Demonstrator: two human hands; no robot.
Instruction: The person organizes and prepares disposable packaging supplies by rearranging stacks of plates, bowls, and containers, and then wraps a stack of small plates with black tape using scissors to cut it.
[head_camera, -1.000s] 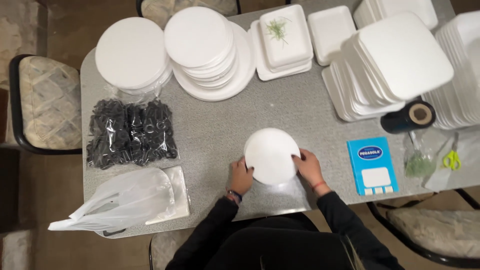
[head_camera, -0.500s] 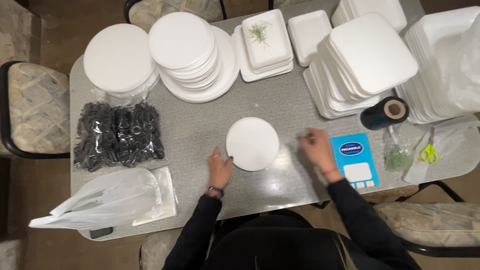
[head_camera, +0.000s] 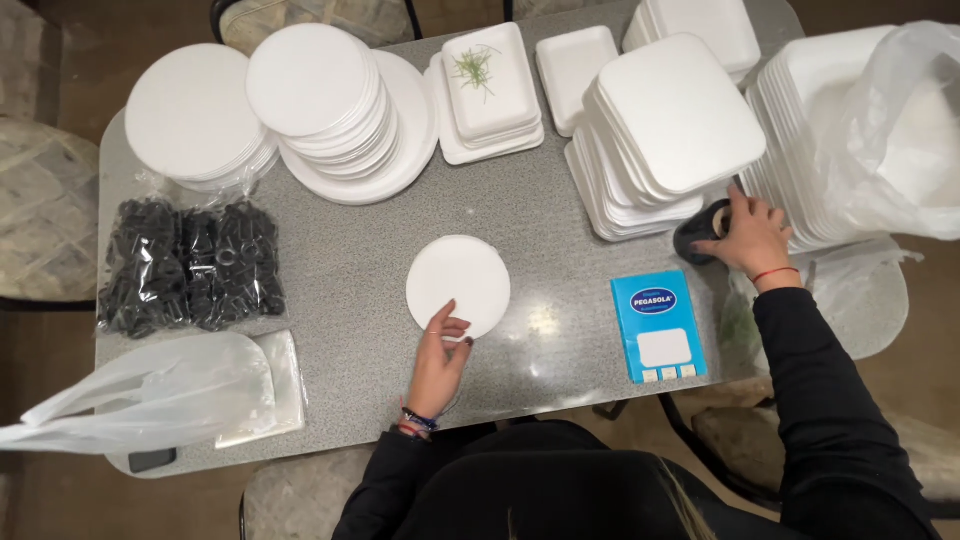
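A small round white foam plate (head_camera: 458, 284) lies upside down in the middle of the grey table (head_camera: 350, 270). My left hand (head_camera: 440, 360) rests at its near edge, fingers spread and touching the rim. My right hand (head_camera: 752, 238) has reached far right and closes over a black roll of tape (head_camera: 700, 232) beside the square tray stacks. A blue box (head_camera: 657, 325) lies flat between the two hands.
Stacks of round foam plates (head_camera: 310, 95) stand at the back left, square foam trays (head_camera: 675, 125) at the back right, one tray holding green sprigs (head_camera: 472, 66). A bag of black pieces (head_camera: 190, 265) and clear plastic bags (head_camera: 150, 395) lie at the left. Chairs surround the table.
Both hands let go of the round plate. My right hand moved right, past the blue box, onto the tape roll. My left hand settled back at the plate's near edge.
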